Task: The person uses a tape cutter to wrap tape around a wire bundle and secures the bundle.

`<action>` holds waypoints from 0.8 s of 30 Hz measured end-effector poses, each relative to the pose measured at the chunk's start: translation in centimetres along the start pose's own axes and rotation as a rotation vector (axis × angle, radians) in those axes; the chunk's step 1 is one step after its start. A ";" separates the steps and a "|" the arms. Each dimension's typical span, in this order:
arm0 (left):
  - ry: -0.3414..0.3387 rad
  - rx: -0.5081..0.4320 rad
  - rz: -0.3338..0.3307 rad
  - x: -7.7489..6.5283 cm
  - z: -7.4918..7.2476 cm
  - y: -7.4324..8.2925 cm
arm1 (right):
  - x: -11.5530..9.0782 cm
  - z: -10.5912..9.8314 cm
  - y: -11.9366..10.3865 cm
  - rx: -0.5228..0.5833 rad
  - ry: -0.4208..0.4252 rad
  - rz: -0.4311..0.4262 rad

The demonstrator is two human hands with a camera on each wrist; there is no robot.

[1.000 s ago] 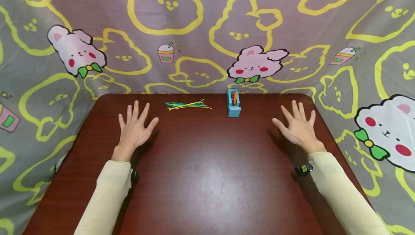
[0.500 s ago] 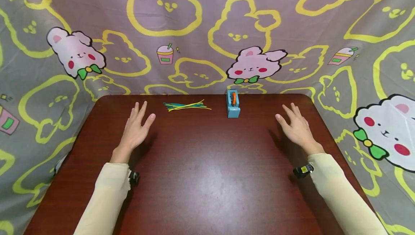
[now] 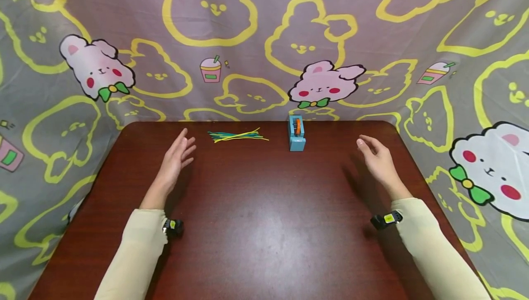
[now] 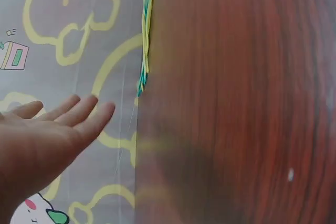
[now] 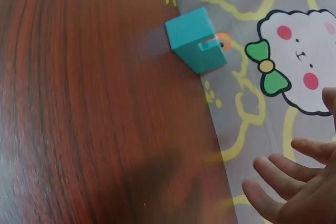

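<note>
My left hand (image 3: 172, 160) hovers over the left part of the table, palm turned inward, fingers relaxed and holding nothing. To its right, near the far edge, lies a loose bundle of thin yellow and teal strands (image 3: 237, 135); it also appears in the left wrist view, beyond the fingertips (image 4: 110, 109). On the other side, my right hand (image 3: 380, 166) is raised with loosely bent fingers and nothing in them. The nearest thing to it is a blue tape dispenser (image 3: 297, 144) with an orange core, standing at the far edge, seen also in the right wrist view.
The dark red-brown wooden table (image 3: 264, 199) has rounded far corners. A grey curtain (image 3: 248, 29) with yellow outlines and cartoon rabbits hangs along its back and sides. Small black cameras (image 3: 386, 219) are strapped to both wrists.
Both hands have turned from palms down with spread fingers to palms facing inward, fingers loosening and drawing closer together. The strands and the tape dispenser have stayed in place.
</note>
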State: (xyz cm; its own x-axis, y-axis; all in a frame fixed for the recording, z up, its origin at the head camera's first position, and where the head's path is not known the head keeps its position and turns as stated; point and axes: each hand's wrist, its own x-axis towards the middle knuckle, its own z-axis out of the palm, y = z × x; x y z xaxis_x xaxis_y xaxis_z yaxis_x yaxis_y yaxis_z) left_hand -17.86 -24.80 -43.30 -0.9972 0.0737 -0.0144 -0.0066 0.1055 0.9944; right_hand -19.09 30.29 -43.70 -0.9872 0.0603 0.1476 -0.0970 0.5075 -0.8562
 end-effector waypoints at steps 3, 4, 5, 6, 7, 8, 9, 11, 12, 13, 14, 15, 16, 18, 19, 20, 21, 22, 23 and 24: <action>-0.042 -0.156 -0.035 -0.1 0.3 0.3 | -0.1 0.0 -0.1 0.182 -0.032 0.056; -0.051 -0.191 -0.044 -0.1 0.4 0.3 | -0.1 0.0 -0.1 0.256 -0.046 0.079; -0.056 -0.217 -0.053 -0.1 0.4 0.3 | -0.2 0.0 -0.1 0.322 -0.063 0.100; -0.062 -0.233 -0.061 -0.2 0.5 0.3 | -0.2 0.0 0.0 0.387 -0.080 0.122; -0.065 -0.247 -0.068 -0.2 0.6 0.3 | -0.2 0.1 0.0 0.445 -0.095 0.141; -0.067 -0.262 -0.075 -0.3 0.7 0.2 | -0.3 0.1 0.1 0.502 -0.109 0.160; -0.068 -0.284 -0.082 -0.3 0.8 0.1 | -0.3 0.2 0.1 0.546 -0.125 0.175; -0.070 -0.322 -0.093 -0.2 0.9 -0.1 | -0.3 0.3 0.2 0.603 -0.155 0.195; -0.072 -0.345 -0.099 -0.2 1.0 -0.1 | -0.3 0.4 0.2 0.631 -0.164 0.205; -0.072 -0.371 -0.105 -0.2 1.1 -0.2 | -0.3 0.4 0.2 0.652 -0.175 0.210; -0.073 -0.393 -0.113 -0.2 1.1 -0.2 | -0.3 0.5 0.2 0.672 -0.186 0.215; -0.074 -0.414 -0.120 -0.1 1.2 -0.3 | -0.3 0.5 0.1 0.683 -0.196 0.221; -0.076 -0.430 -0.126 -0.1 1.2 -0.3 | -0.3 0.6 0.1 0.691 -0.204 0.227; -0.078 -0.455 -0.140 0.0 1.3 -0.3 | -0.3 0.7 0.1 0.696 -0.218 0.242; -0.081 -0.460 -0.146 0.0 1.4 -0.3 | -0.3 0.7 0.1 0.690 -0.223 0.249; -0.084 -0.460 -0.151 0.0 1.5 -0.3 | -0.3 0.7 0.2 0.686 -0.230 0.255; -0.086 -0.458 -0.153 0.1 1.6 -0.4 | -0.4 0.8 0.2 0.679 -0.234 0.263; -0.088 -0.454 -0.153 0.2 1.7 -0.5 | -0.3 0.8 0.3 0.672 -0.236 0.269; -0.090 -0.445 -0.151 0.2 1.8 -0.5 | -0.3 0.8 0.3 0.664 -0.236 0.273; -0.093 -0.434 -0.148 0.3 1.9 -0.6 | -0.3 0.8 0.4 0.657 -0.238 0.275</action>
State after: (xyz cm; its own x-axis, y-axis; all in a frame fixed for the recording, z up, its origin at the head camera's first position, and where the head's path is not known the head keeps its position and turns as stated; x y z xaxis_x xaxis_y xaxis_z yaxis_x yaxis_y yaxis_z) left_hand -18.04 -22.94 -44.07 -0.9724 0.1799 -0.1488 -0.1985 -0.3016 0.9326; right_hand -18.92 29.76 -44.48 -0.9802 -0.1149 -0.1612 0.1749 -0.1213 -0.9771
